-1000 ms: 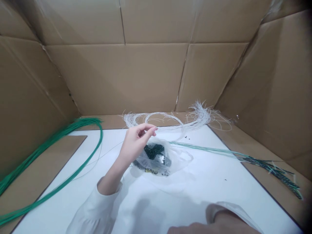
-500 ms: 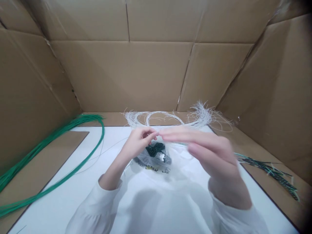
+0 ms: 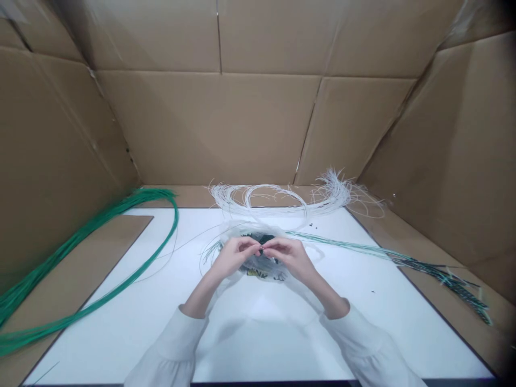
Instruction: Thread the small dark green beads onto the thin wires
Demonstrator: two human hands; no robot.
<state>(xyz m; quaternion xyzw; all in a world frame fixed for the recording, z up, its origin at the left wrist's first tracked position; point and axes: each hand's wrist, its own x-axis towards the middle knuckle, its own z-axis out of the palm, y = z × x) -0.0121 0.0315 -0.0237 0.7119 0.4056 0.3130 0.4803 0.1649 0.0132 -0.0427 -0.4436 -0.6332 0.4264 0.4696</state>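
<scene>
My left hand and my right hand meet fingertip to fingertip at the middle of the board. Thumb and forefinger of each are pinched closed; whatever they hold is too small to make out. Right below and behind them lies a clear plastic bag with printed letters, partly covered by the hands. Dark green, bead-like pieces show in it. A thin pale strand runs from the left toward the bag; where it ends is hidden.
Green wires curve along the left side. White strands lie coiled at the back. Thin green strands with dark beaded ends stretch to the right. Several dark specks dot the white board. Cardboard walls enclose the back and sides.
My right hand, blurred and stretched flat before, has come down and left and now pinches against my left fingertips. My left hand is slightly lower, over the bag.
</scene>
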